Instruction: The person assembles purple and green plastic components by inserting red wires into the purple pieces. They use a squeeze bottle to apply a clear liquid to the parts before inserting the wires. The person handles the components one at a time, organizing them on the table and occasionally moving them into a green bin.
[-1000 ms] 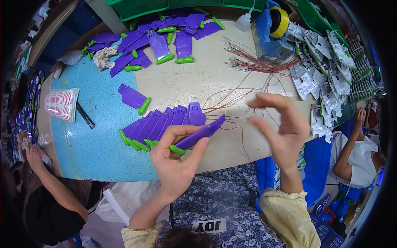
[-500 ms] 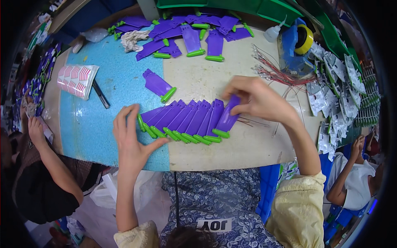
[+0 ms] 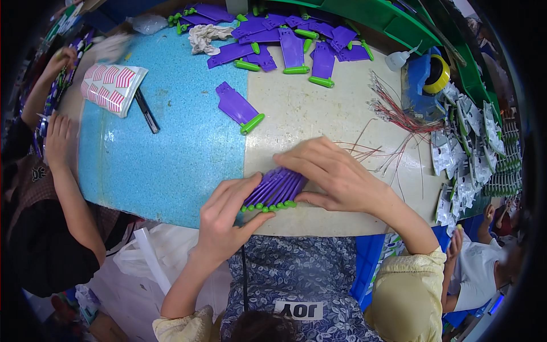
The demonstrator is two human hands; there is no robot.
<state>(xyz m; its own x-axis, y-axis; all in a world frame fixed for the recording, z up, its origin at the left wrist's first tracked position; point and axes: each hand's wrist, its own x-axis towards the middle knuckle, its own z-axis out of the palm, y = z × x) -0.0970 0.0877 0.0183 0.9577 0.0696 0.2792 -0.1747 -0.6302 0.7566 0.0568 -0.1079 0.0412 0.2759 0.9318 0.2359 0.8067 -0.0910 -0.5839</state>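
Observation:
A bundle of purple plastic pieces with green rounded ends (image 3: 276, 191) stands on edge near the table's front, the green ends toward me. My left hand (image 3: 228, 208) presses the bundle's left side with fingers and thumb. From the right, my right hand (image 3: 336, 176) closes round the other side, its fingers over the far end. One more purple piece with a green end (image 3: 237, 107) lies flat beyond the hands, apart from the bundle.
Several more purple pieces (image 3: 293, 48) lie heaped at the back beside a crumpled white cloth (image 3: 208, 39). To the right are red wires (image 3: 407, 117), a yellow tape roll (image 3: 437, 74) and silvery-grey parts (image 3: 470, 137). A patterned pouch (image 3: 114, 85) and black pen (image 3: 147, 111) lie left. A co-worker's hand (image 3: 58, 137) is far left.
The fanned row of purple pieces is now squeezed into an upright bundle between both hands. My left hand has moved right, and my right hand has moved down onto the bundle.

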